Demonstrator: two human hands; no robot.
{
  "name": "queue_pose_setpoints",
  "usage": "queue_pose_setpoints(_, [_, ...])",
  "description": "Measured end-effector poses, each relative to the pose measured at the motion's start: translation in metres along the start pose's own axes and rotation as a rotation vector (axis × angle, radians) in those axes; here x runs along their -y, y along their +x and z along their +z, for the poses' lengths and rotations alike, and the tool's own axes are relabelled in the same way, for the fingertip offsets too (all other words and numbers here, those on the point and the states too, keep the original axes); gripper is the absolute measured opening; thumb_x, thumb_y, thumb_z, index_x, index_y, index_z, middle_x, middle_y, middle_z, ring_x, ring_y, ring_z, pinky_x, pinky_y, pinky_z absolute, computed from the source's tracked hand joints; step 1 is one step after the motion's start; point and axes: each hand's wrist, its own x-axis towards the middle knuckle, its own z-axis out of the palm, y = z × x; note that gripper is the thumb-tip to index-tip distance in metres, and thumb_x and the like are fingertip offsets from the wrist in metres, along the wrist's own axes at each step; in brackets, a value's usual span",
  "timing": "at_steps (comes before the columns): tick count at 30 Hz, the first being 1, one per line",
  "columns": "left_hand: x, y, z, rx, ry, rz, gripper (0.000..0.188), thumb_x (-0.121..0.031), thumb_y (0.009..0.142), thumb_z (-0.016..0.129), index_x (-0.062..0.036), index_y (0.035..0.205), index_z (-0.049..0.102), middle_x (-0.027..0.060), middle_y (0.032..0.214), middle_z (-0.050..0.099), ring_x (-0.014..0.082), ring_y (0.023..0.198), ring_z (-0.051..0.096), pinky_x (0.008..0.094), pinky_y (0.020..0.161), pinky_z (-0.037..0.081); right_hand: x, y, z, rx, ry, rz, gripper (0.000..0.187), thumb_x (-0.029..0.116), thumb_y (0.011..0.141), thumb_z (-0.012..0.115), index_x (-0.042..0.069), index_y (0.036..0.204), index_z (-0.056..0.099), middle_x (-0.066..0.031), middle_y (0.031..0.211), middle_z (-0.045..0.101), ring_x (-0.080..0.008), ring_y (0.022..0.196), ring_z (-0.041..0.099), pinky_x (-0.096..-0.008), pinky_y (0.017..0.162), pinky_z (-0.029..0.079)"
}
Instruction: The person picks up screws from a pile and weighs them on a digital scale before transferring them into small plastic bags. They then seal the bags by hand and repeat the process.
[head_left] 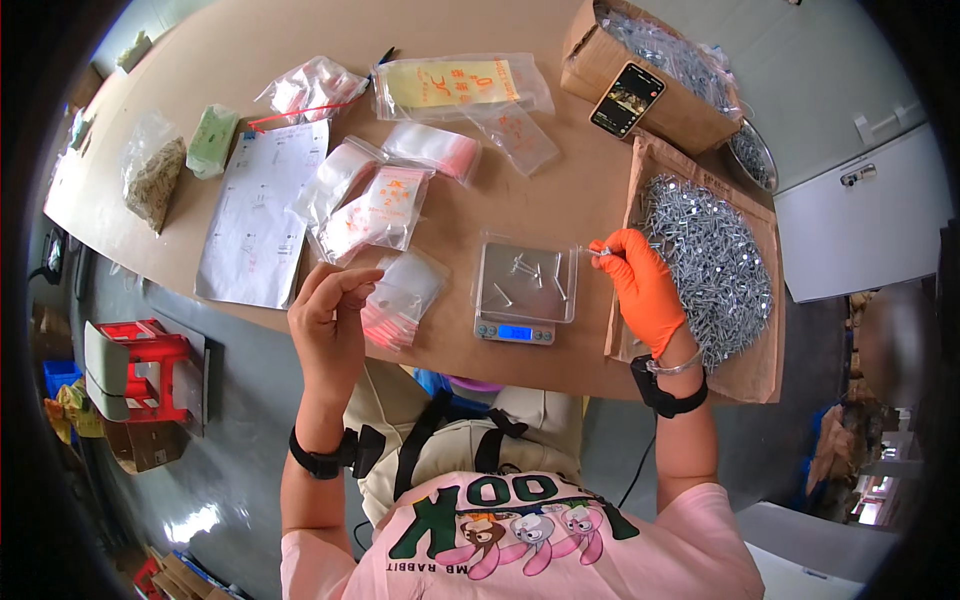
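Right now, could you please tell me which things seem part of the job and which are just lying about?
Apparently in use:
orange-gloved right hand
screw pile
digital scale
clear zip bags

Probably just lying about:
smartphone
red plastic stool
cardboard box beside the stool

Right of scale (525, 306), right hand (642, 290) gloved orange, screws (708, 265) coloured silver; near side of scale, shirt (620, 560) coloured pink, cartoon-printed.

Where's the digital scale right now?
In the head view, the digital scale sits just right of centre on the table, between clear bags and the gloved right hand.
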Motion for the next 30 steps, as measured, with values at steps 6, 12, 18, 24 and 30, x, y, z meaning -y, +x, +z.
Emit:
queue_pose_setpoints(6, [0.001, 0.000, 0.011, -0.049, 0.029, 0.026, 0.006, 0.010, 0.086, 0.063, 0.0047, 0.085, 0.063, 0.0037, 0.074, 0.053, 0.0109, 0.067, 0.050, 0.0235, 0.061, 0.041, -0.004, 0.000, 0.011, 0.068, 0.086, 0.003, 0.008, 0.007, 0.102, 0.057, 0.000, 0.103, 0.055, -0.0156, 0.105, 0.073, -0.0226, 0.102, 0.071, -0.0335, 0.087, 0.054])
queue_pose_setpoints(12, [0.001, -0.003, 0.002, 0.036, 0.094, -0.181, 0.014, 0.003, 0.085, 0.074, 0.0045, 0.083, 0.060, 0.0045, 0.075, 0.057, 0.0108, 0.067, 0.052, 0.0249, 0.062, 0.043, -0.017, -0.014, -0.023, -0.046, 0.058, 0.079, 0.008, 0.007, 0.101, 0.056, -0.001, 0.101, 0.056, -0.0145, 0.110, 0.072, -0.0235, 0.108, 0.068, -0.0354, 0.093, 0.052])
queue_pose_setpoints(18, [-0.004, -0.001, 0.010, 0.065, 0.009, -0.020, 0.025, 0.002, 0.077, 0.082, 0.0036, 0.075, 0.057, 0.0046, 0.081, 0.058, 0.0130, 0.072, 0.054, 0.0265, 0.067, 0.045, -0.050, -0.032, -0.061, -0.209, -1.058, 0.028, 0.036, 0.016, 0.093, 0.066, 0.003, 0.127, 0.064, -0.0176, 0.116, 0.067, -0.0309, 0.111, 0.062, -0.0412, 0.097, 0.048])
queue_pose_setpoints(24, [-0.005, -0.001, 0.022, 0.023, 0.121, 0.121, 0.024, 0.001, 0.075, 0.082, 0.0006, 0.081, 0.059, 0.0067, 0.082, 0.059, 0.0150, 0.079, 0.061, 0.0268, 0.073, 0.049, -0.048, -0.022, -0.011, 0.034, -0.168, 0.187, 0.056, 0.027, 0.097, 0.066, 0.003, 0.145, 0.049, -0.0154, 0.106, 0.067, -0.0252, 0.096, 0.065, -0.0352, 0.086, 0.052])
queue_pose_setpoints(30, [0.003, -0.018, 0.055, 0.161, -0.158, -0.162, 0.026, -0.003, 0.080, 0.079, -0.0035, 0.098, 0.061, 0.0085, 0.090, 0.067, 0.0195, 0.086, 0.067, 0.0308, 0.075, 0.052, -0.048, 0.001, 0.046, 0.138, -0.119, 0.329, 0.064, 0.026, 0.100, 0.057, 0.003, 0.155, 0.032, -0.0112, 0.082, 0.067, -0.0206, 0.071, 0.065, -0.0326, 0.069, 0.052])
